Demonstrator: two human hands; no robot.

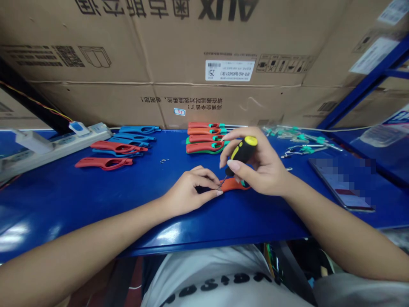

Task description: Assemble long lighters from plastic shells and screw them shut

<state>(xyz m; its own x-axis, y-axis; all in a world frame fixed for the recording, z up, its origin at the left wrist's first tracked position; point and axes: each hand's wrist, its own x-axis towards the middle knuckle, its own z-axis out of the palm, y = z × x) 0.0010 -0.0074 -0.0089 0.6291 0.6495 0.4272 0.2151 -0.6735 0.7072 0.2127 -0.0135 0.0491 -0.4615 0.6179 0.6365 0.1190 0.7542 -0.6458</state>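
Observation:
My right hand (263, 168) grips a black and yellow screwdriver (242, 154), its shaft slanting down to the left. The tip meets the left end of an orange lighter casing (232, 184) lying on the blue table (153, 230). At that end, my left hand (193, 189) pinches with thumb and fingers, which partly hide the casing and whatever lies under the tip. A bit of teal shows at the casing's right end, beside my right hand. A few tiny screws (164, 160) lie to the left, beyond my left hand.
Red casings (104, 163) and blue casings (137, 129) lie at left by a white power strip (64, 147). Red and orange lighters (204, 148) are stacked behind my hands. Teal-ended metal parts (302, 136) and a phone (343, 187) lie right. A cardboard box (179, 72) walls the back.

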